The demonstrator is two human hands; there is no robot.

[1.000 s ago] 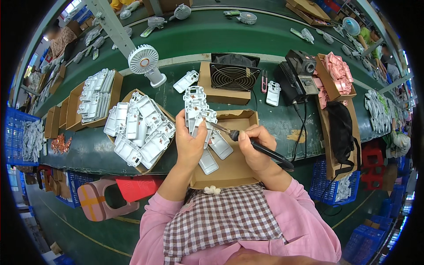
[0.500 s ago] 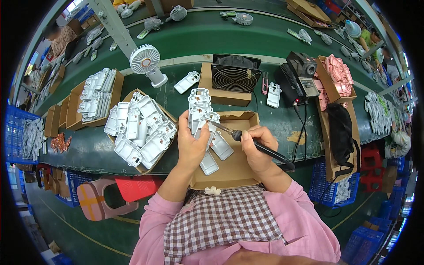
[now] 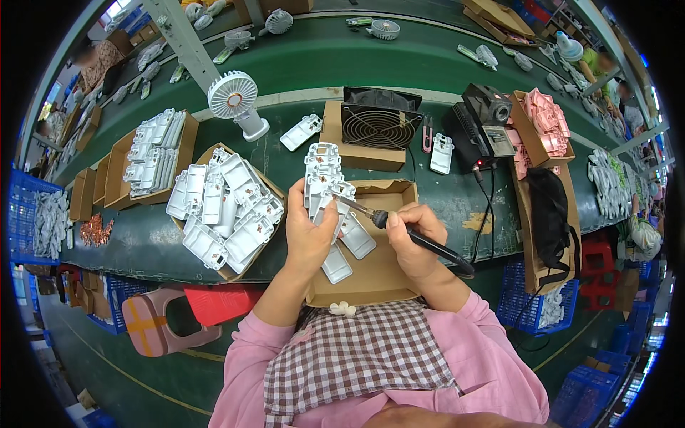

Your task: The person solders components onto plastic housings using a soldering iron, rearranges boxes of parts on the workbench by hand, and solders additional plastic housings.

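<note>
My left hand (image 3: 307,227) is closed round a stack of white plastic fan-handle shells (image 3: 322,165), held up over a shallow cardboard box (image 3: 382,269). My right hand (image 3: 416,239) grips a soldering iron (image 3: 427,242) with a black handle. Its metal tip points left and reaches the lowest held shell near my left thumb; whether it touches is too fine to tell. Below the hands, loose white shells (image 3: 357,237) lie in the box. To the left, another box holds a heap of similar white shells (image 3: 227,207) with small copper-coloured parts.
A black box fan (image 3: 380,121) stands behind the shallow box. Right of it are red-handled snippers (image 3: 427,134) and a black soldering station (image 3: 472,135) with a trailing cable. A white handheld fan (image 3: 235,100) stands at back left. Beyond runs a green conveyor belt (image 3: 321,57).
The fans and parts on the conveyor belt have shifted to the left. My right hand and the soldering iron have moved very slightly left; my left hand keeps its hold.
</note>
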